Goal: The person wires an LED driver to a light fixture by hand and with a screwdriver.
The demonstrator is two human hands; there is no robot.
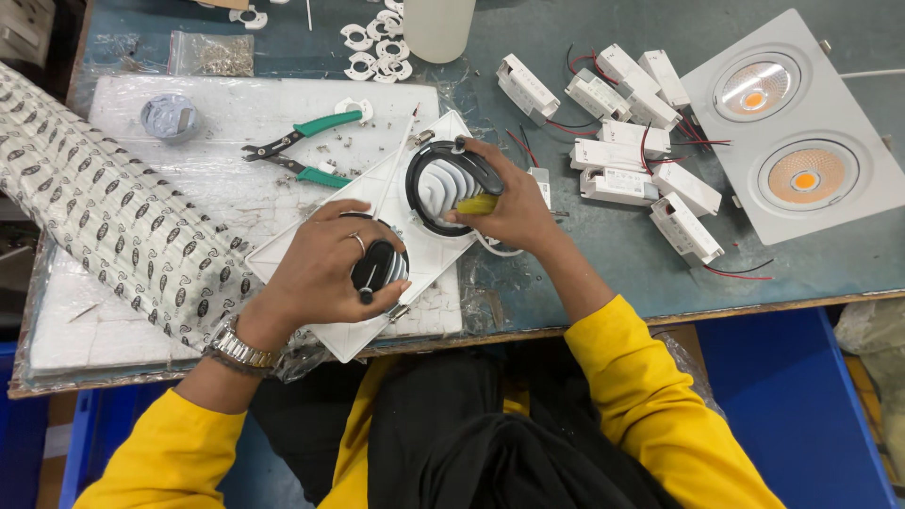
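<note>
Two hands work one white twin-lamp frame [415,203], lying face down on the worktop [603,254] at its near edge. Your left hand [325,269] clamps the near black lamp housing [380,267], grip closed over it. At one o'clock, your right hand [509,203] pinches a yellow-handled tool [478,204] against the far housing [451,184]. You seem mid-fastening; next calls for steady pressure. Pliers [302,151] lie beyond.
</note>
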